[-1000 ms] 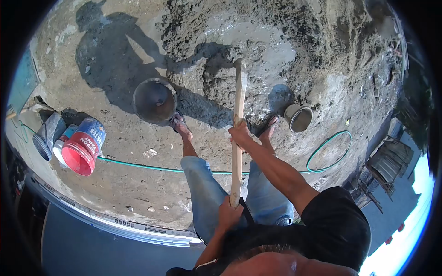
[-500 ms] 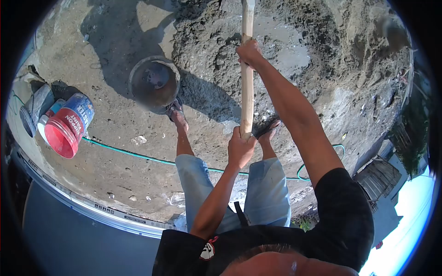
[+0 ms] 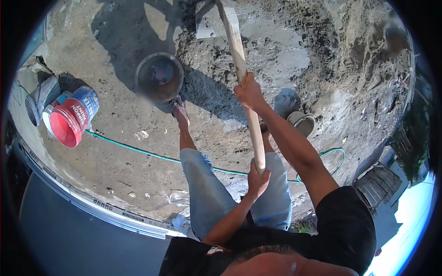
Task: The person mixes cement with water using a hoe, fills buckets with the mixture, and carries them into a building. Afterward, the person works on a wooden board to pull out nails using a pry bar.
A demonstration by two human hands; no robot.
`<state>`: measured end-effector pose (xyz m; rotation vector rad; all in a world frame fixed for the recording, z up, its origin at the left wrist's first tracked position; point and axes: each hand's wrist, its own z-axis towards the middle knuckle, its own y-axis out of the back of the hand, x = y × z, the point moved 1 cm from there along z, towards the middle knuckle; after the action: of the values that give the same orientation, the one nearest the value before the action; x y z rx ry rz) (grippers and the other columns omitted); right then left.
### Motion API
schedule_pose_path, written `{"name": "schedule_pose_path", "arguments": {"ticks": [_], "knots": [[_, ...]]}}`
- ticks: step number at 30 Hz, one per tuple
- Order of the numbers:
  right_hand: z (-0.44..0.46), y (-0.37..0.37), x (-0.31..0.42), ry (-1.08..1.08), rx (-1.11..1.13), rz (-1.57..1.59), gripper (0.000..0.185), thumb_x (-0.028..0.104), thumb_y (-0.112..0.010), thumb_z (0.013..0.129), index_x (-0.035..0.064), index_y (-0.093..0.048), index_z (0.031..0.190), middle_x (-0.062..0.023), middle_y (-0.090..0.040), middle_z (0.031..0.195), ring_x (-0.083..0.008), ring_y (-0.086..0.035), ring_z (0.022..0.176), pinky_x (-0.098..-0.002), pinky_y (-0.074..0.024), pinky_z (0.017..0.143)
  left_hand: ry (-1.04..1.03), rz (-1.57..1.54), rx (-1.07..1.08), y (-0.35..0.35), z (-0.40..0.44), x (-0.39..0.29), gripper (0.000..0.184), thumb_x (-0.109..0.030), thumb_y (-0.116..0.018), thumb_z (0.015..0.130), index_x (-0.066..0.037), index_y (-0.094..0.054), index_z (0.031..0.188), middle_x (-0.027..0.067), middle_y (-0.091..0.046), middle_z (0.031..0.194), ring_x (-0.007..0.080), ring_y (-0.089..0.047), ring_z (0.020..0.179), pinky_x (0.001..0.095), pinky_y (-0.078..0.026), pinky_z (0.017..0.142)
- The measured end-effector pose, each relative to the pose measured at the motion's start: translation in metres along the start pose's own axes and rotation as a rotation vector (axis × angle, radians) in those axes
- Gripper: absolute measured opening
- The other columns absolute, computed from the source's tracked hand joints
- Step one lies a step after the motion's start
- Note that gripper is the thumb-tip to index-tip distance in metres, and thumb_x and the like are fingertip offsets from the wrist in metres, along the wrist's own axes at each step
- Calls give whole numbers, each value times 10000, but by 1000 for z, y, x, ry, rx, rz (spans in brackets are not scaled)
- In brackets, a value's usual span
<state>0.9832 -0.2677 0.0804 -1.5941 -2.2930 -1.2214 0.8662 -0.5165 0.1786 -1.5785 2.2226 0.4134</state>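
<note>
A hoe with a long pale wooden handle [image 3: 237, 53] runs from my lap up to its flat grey blade [image 3: 205, 24] at the top. My right hand [image 3: 249, 91] is wrapped round the middle of the handle. Lower down, my left hand [image 3: 258, 180] grips the butt end, in front of my thigh. Beneath the blade and handle spreads wet grey mortar [image 3: 285, 53], rough and lumpy around a smoother pool. The blade is over the left part of this mix; whether it touches I cannot tell.
By my left foot stands a dark round bucket [image 3: 159, 76]. A smaller bucket [image 3: 302, 123] is partly behind my right forearm. A red and blue paint pail [image 3: 76, 115] lies tilted among other containers at left. A green hose [image 3: 133, 148] crosses the ground behind my feet.
Both hands have drawn the hoe back toward my body, and its head has swung left, bringing the blade into view. The smaller bucket at right now shows past my forearm.
</note>
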Motion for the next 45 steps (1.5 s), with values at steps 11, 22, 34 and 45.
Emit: {"name": "schedule_pose_path", "arguments": {"ticks": [11,22,34,45], "knots": [[-41,-37,-100,-241,90,-47,602,253,-603,728,-50,-339,1175,-315,-580,973,-435,-594,929,-459,-457,836,214,-188,192,-12,-50,51,269,-49,-592,733,-49,-421,941,7,-456,636,87,-465,468,240,-394,398],[108,74,-74,-250,-177,177,524,203,-580,710,-72,-367,1103,-263,-604,960,-361,-626,904,-417,-512,761,-86,43,221,-18,102,-58,227,-73,-596,735,10,-470,904,96,-549,663,167,-540,548,329,-448,509],[0,0,-129,-391,25,151,607,195,-568,713,-105,-299,1167,-356,-536,1043,-466,-548,1016,-473,-442,882,365,-12,197,-10,-18,-21,267,-40,-584,728,-31,-424,942,15,-454,628,87,-461,447,244,-389,380],[9,104,-187,-504,-305,448,486,172,-589,720,-64,-381,1090,-169,-571,794,-204,-591,557,-355,-479,494,-178,564,370,-27,30,-27,316,-129,-640,759,-1,-467,991,142,-573,700,249,-609,642,368,-478,592]]}}
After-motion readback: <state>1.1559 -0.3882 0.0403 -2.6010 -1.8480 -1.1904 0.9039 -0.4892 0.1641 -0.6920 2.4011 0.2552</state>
